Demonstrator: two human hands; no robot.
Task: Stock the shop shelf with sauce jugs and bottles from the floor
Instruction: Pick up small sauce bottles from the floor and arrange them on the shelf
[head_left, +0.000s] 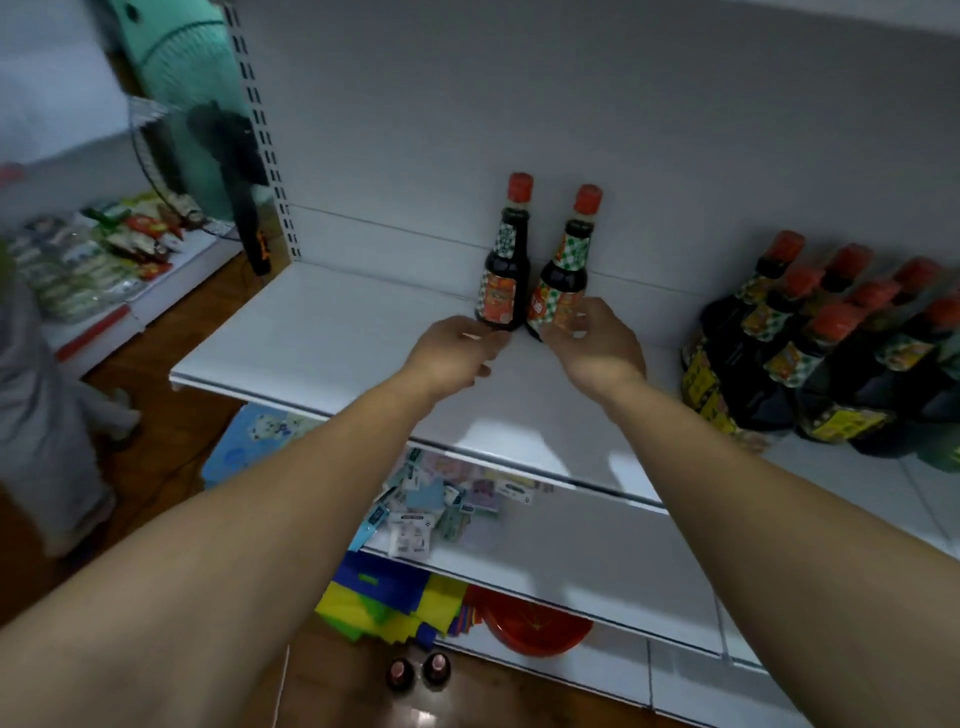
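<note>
Two dark sauce bottles with red caps stand at the back of the white shelf (322, 332). The left bottle (506, 260) is upright, and my left hand (457, 351) pinches its base with the fingertips. The right bottle (566, 260) leans slightly right, with my right hand (595, 345) wrapped around its lower part. Several large dark sauce jugs (831, 353) with red caps and yellow labels fill the right end of the same shelf. Two more bottles (418, 670) stand on the wooden floor below, seen from above.
The shelf below holds a pile of small packets (431, 509). Under it sit coloured bags (384, 597) and a red bowl (540, 623). At left are a fan (171, 156), a low shelf of packaged goods (93, 249) and a person in grey (41, 415).
</note>
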